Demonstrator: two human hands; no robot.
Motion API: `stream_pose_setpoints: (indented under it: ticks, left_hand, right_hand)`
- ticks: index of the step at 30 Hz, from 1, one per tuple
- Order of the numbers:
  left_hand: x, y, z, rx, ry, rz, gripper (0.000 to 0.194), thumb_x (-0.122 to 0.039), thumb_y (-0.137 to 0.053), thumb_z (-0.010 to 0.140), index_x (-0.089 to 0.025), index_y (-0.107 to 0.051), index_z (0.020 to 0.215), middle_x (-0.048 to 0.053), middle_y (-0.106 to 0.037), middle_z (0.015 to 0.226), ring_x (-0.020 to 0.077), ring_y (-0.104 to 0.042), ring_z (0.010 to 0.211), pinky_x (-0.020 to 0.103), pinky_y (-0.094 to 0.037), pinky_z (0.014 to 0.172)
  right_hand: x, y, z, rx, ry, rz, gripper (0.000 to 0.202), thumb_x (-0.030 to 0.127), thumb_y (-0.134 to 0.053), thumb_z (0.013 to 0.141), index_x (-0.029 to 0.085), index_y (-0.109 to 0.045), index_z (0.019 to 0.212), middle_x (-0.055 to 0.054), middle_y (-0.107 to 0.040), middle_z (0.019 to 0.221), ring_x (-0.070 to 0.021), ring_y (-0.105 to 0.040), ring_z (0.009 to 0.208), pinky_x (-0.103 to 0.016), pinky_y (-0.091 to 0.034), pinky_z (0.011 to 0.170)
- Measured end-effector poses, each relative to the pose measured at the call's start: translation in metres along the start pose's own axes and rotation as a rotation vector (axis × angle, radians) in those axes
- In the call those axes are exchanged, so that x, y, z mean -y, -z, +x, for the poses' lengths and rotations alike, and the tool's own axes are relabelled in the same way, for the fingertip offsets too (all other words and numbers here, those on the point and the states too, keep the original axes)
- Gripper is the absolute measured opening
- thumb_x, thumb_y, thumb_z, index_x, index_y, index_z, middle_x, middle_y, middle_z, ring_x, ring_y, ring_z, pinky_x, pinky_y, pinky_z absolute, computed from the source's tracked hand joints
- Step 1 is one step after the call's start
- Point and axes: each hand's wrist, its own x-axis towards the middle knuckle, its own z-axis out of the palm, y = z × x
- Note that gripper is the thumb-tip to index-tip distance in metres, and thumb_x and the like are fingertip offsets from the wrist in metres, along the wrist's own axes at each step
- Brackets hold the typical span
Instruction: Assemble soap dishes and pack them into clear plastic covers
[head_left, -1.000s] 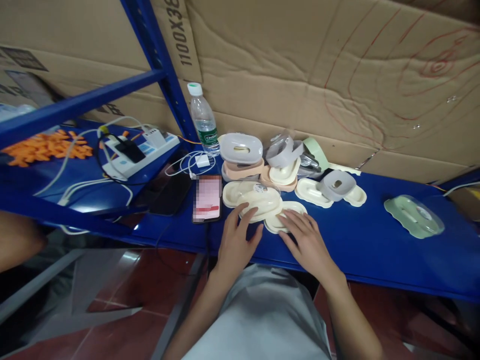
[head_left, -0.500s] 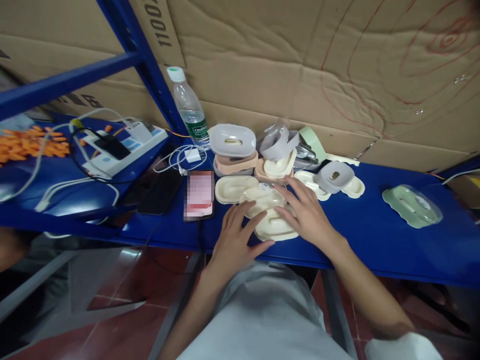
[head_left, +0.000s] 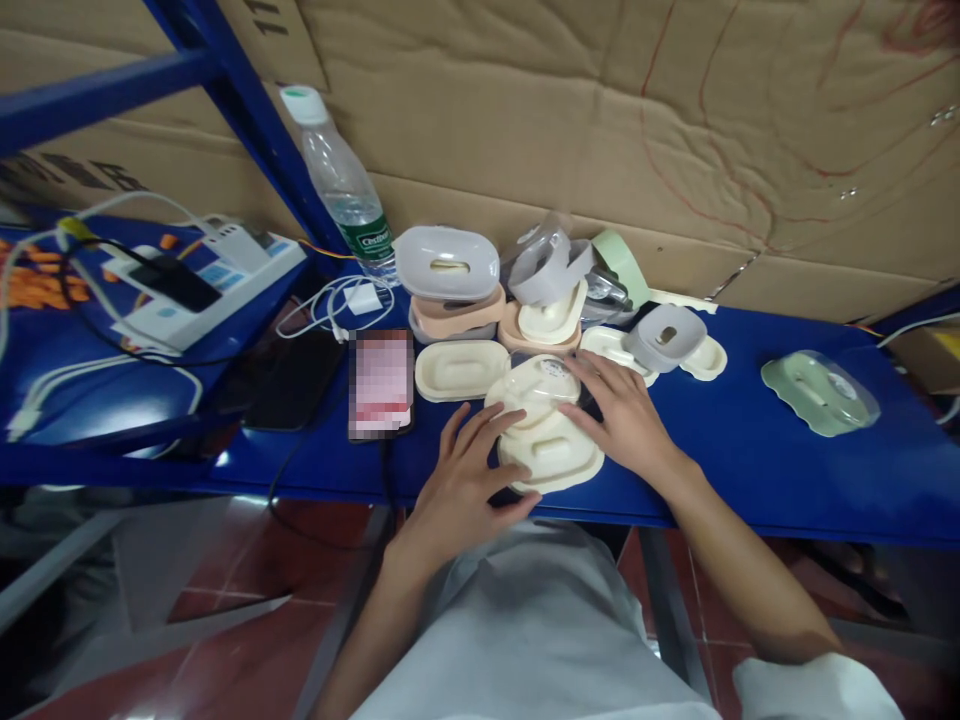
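Observation:
In front of me lies a cream wavy-edged plastic tray (head_left: pixel 562 462), and just behind it a cream piece with a clear cover (head_left: pixel 525 388) and a small round label. My left hand (head_left: pixel 466 478) has its fingers spread over the left edges of both, fingertips at or on them. On the other side my right hand (head_left: pixel 626 415) is spread too, its fingers by the clear cover's right edge. Whether the fingertips press on the pieces I cannot tell. Left of the covered piece is a cream oval tray (head_left: pixel 459 371).
Behind stand stacked grey (head_left: pixel 446 262) and peach holders (head_left: pixel 457 306), a grey ring-shaped piece (head_left: pixel 547 265) and a grey cup (head_left: pixel 667 337). A green covered tray (head_left: pixel 819 394) lies at right. To the left are a lit phone (head_left: pixel 380 385), a water bottle (head_left: pixel 345 190) and a power strip (head_left: pixel 217 290).
The view has shifted, the left-side items sliding further left. The front cream tray and the covered piece sit at slightly different angles, and my left hand's fingers have spread further apart.

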Motion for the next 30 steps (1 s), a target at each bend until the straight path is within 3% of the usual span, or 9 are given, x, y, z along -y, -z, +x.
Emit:
stream_pose_setpoints:
  ticks: [4, 6, 9, 13, 15, 18, 22, 26, 30]
  left_hand:
    - [0.003, 0.005, -0.001, 0.069, -0.039, -0.136, 0.016, -0.038, -0.087, 0.086, -0.026, -0.077, 0.081, 0.007, -0.065, 0.148, 0.0339, -0.053, 0.147, 0.06, -0.031, 0.129]
    - [0.003, 0.003, 0.0, 0.077, -0.033, -0.124, 0.019, -0.042, -0.086, 0.087, -0.026, -0.079, 0.093, 0.008, -0.069, 0.143, 0.0333, -0.056, 0.144, 0.061, -0.031, 0.129]
    - [0.001, -0.001, 0.001, 0.099, -0.004, -0.002, 0.037, -0.041, -0.083, 0.09, -0.027, -0.074, 0.124, 0.011, -0.064, 0.152, 0.0363, -0.052, 0.148, 0.069, -0.025, 0.13]
    - [0.0, -0.004, 0.002, 0.104, -0.016, 0.076, 0.038, -0.036, -0.08, 0.092, -0.026, -0.073, 0.128, 0.015, -0.05, 0.164, 0.04, -0.041, 0.156, 0.072, -0.026, 0.129]
    - [0.001, -0.003, 0.002, 0.093, -0.023, 0.055, 0.028, -0.034, -0.08, 0.092, -0.027, -0.077, 0.119, 0.014, -0.049, 0.164, 0.0394, -0.04, 0.157, 0.07, -0.029, 0.129]
    - [0.002, -0.002, 0.002, 0.087, -0.023, 0.01, 0.018, -0.033, -0.082, 0.091, -0.03, -0.08, 0.109, 0.01, -0.051, 0.161, 0.0377, -0.044, 0.154, 0.066, -0.033, 0.128]
    - [0.001, -0.003, 0.002, 0.049, -0.006, 0.033, 0.042, -0.039, -0.086, 0.088, -0.029, -0.074, 0.127, 0.014, -0.059, 0.149, 0.0359, -0.054, 0.143, 0.065, -0.034, 0.126]
    - [-0.001, -0.005, 0.001, 0.047, 0.011, 0.09, 0.055, -0.041, -0.085, 0.089, -0.03, -0.068, 0.14, 0.016, -0.056, 0.152, 0.0374, -0.054, 0.14, 0.064, -0.039, 0.12]
    - [-0.001, -0.006, -0.002, 0.057, 0.038, 0.086, 0.055, -0.039, -0.085, 0.09, -0.031, -0.068, 0.141, 0.015, -0.054, 0.153, 0.0361, -0.056, 0.134, 0.056, -0.05, 0.11]
  right_hand:
    - [-0.037, 0.007, -0.007, -0.073, -0.062, -0.107, 0.066, 0.059, -0.042, 0.11, 0.02, -0.043, 0.164, -0.018, -0.049, 0.166, -0.0349, -0.046, 0.153, -0.054, -0.037, 0.122]
    - [-0.065, 0.011, -0.012, -0.112, -0.138, -0.196, 0.067, 0.058, -0.042, 0.11, 0.017, -0.044, 0.162, -0.021, -0.052, 0.163, -0.0364, -0.049, 0.15, -0.056, -0.035, 0.121]
    - [-0.103, 0.013, -0.022, -0.139, -0.234, -0.278, 0.06, 0.056, -0.044, 0.11, 0.013, -0.059, 0.148, -0.023, -0.067, 0.146, -0.0379, -0.061, 0.136, -0.056, -0.041, 0.114]
    - [-0.116, 0.021, -0.036, -0.248, -0.257, -0.258, 0.051, 0.054, -0.046, 0.109, 0.016, -0.071, 0.134, -0.018, -0.076, 0.131, -0.0347, -0.069, 0.121, -0.048, -0.048, 0.1]
    - [-0.102, 0.028, -0.049, -0.334, -0.255, -0.253, 0.049, 0.053, -0.05, 0.109, 0.017, -0.07, 0.136, -0.018, -0.076, 0.129, -0.0341, -0.07, 0.118, -0.047, -0.049, 0.099]
    - [-0.058, 0.035, -0.076, -0.395, -0.202, -0.256, 0.044, 0.048, -0.059, 0.106, 0.022, -0.068, 0.141, -0.016, -0.077, 0.125, -0.0332, -0.071, 0.112, -0.049, -0.047, 0.102]
    - [0.014, 0.028, -0.104, -0.33, -0.041, -0.198, 0.05, 0.036, -0.071, 0.102, 0.028, -0.059, 0.15, -0.009, -0.078, 0.112, -0.0276, -0.072, 0.098, -0.048, -0.043, 0.103]
    - [0.058, 0.011, -0.096, -0.296, 0.047, -0.089, 0.052, 0.036, -0.074, 0.1, 0.024, -0.058, 0.148, -0.008, -0.078, 0.105, -0.0246, -0.071, 0.091, -0.046, -0.043, 0.099]
    - [0.065, 0.006, -0.076, -0.176, 0.102, -0.013, 0.061, 0.045, -0.068, 0.104, 0.02, -0.05, 0.156, -0.013, -0.078, 0.123, -0.0284, -0.072, 0.111, -0.05, -0.038, 0.112]
